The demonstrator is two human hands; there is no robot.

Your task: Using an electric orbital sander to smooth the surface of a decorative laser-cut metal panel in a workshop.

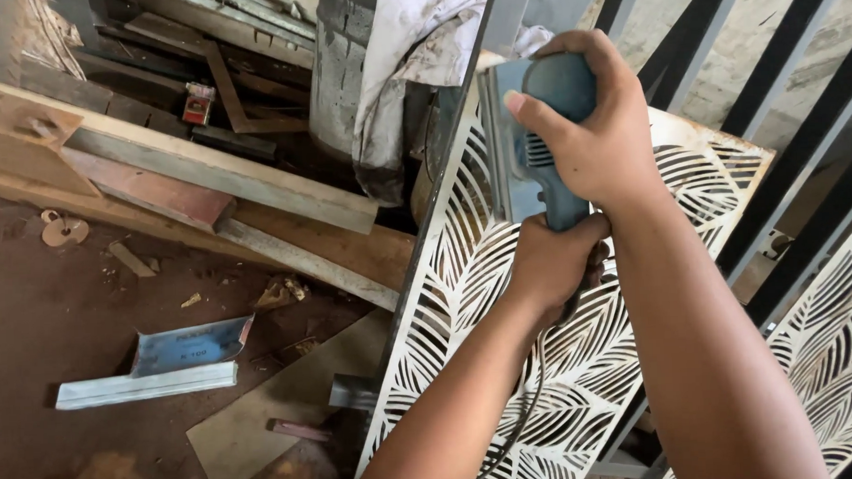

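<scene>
1. Hands of one person fill the middle of the head view, both wrapped around a blue-grey electric sander [536,141] with a flat metal base
2. Right hand [592,130] sits on top of the sander's rounded head, fingers curled firmly over it, thumb pointing left
3. Left hand [551,263] is clenched around the sander's lower handle, just beneath the right hand; a dark power cord [522,420] hangs down from under it
4. Sander's base presses against a pale panel [505,331] cut through with a leaf pattern, which leans upright and tilted inside a black metal frame [801,151] of slanted bars
5. Second leaf-pattern panel [831,348] shows at the far right edge, behind a black bar
6. Left of the panel lies a dusty reddish floor [61,318] with a sheet of blue sandpaper [192,345] resting beside a pale flat strip [146,385]
7. Long wooden planks [217,200] run diagonally across the upper left, with small scraps scattered near them
8. Dirty white cloth [410,42] is draped over a grey post at the top centre, just behind the sander
</scene>
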